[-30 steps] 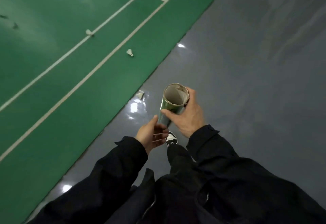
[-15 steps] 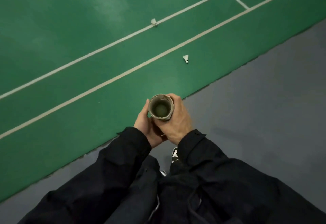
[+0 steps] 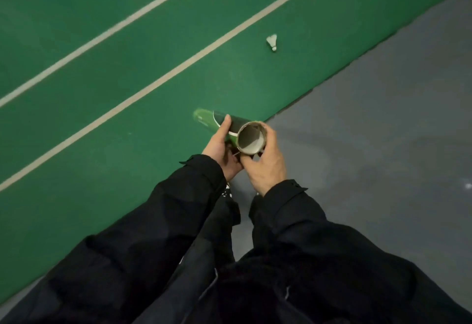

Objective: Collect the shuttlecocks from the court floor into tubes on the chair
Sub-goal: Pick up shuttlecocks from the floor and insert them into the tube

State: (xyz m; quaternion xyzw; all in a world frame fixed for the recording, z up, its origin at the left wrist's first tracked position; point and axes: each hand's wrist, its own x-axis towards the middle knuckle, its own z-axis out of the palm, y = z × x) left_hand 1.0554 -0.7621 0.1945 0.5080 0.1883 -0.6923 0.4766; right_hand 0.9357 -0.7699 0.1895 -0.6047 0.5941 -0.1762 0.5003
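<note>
There is a single view, from a wide-angle camera worn on the person's head. It looks steeply down and forward over the chest and both black sleeves, which fill the lower half of the frame. The left hand and right hand sit close to the lens near the centre, with the tube between them, its open mouth turned toward the camera. Beyond them lies the floor, farther off: green court with white lines running diagonally on the left, grey floor on the right. No second view shares the scene.
</note>
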